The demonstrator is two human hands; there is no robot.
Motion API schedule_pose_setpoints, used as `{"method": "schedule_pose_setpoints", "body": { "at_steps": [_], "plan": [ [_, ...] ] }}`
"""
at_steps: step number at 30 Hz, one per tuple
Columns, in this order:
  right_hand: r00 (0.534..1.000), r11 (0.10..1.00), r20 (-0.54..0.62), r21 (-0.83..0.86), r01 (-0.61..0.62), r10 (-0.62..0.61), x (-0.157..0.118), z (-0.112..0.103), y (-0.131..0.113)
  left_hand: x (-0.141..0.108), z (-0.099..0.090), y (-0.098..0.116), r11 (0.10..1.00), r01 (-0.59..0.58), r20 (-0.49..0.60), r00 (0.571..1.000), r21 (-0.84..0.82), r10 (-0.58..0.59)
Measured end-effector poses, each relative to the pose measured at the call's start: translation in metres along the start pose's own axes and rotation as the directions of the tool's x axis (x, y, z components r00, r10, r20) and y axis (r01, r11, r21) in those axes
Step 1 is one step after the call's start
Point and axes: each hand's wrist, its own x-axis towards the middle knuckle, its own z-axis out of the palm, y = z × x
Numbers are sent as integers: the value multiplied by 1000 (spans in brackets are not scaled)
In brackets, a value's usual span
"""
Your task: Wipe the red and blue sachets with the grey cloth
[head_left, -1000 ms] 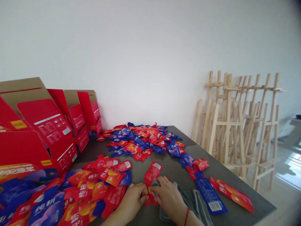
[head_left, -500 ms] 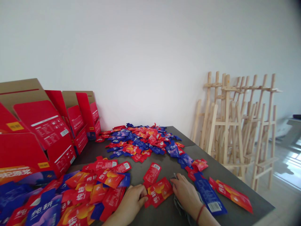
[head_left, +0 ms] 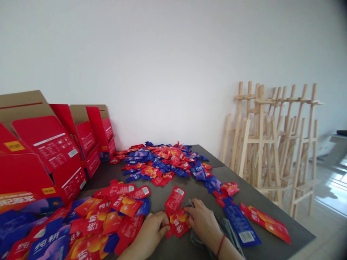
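Two bare hands meet at the lower centre of the frame over one dark grey, flat-topped table point(head_left: 151, 249). Between them lies one flat, glossy red-and-orange pouch with white lettering point(head_left: 179, 224), front face up. The left hand point(head_left: 155, 228) is at its left end, thumb and forefinger close together at the edge; whether they pinch it cannot be told. The right hand point(head_left: 202, 223), with one thin red cord point(head_left: 221, 243) at the wrist, has its fingers curled around one soft, dark grey cloth point(head_left: 230, 234), held over the pouch's right end; part of the cloth trails on the table beneath and beside the wrist.

Just above the pouch lies one red pouch with a white barcode point(head_left: 175, 198). Right of the hands, at lower right, lie two more: one long blue pouch, barcode toward the viewer point(head_left: 240, 224), and one long red-and-orange pouch point(head_left: 271, 223). Two larger groups overlap too much to count: a mixed red and blue heap point(head_left: 159, 162) at centre and a mixed red and blue spread point(head_left: 92, 224) at lower left. Three red cardboard boxes with raised flaps point(head_left: 21, 169) line the left edge. At right, at least three pale wooden easels point(head_left: 260, 151) stand near a white wall point(head_left: 162, 72).
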Motion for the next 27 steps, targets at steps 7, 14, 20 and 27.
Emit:
{"method": "schedule_pose_setpoints", "body": {
  "at_steps": [7, 14, 20, 27],
  "plan": [
    [991, 992, -55, -30, -122, 120, 7, 6, 15, -2, 1, -1, 1000, -8, -27, 1000, 3, 8],
    [978, 989, -158, -37, -145, 137, 0, 12, 20, 2, -24, 4, 950, 6, -183, 981, -312, -67],
    [976, 993, -185, -25, -119, 112, -1, 10, 17, 2, -91, -17, 956, 115, -273, 943, -270, -191],
    [977, 993, -173, 19, -120, 122, 0, 9, 13, 6, -158, -84, 899, 423, -271, 884, 114, -382]
  ]
}}
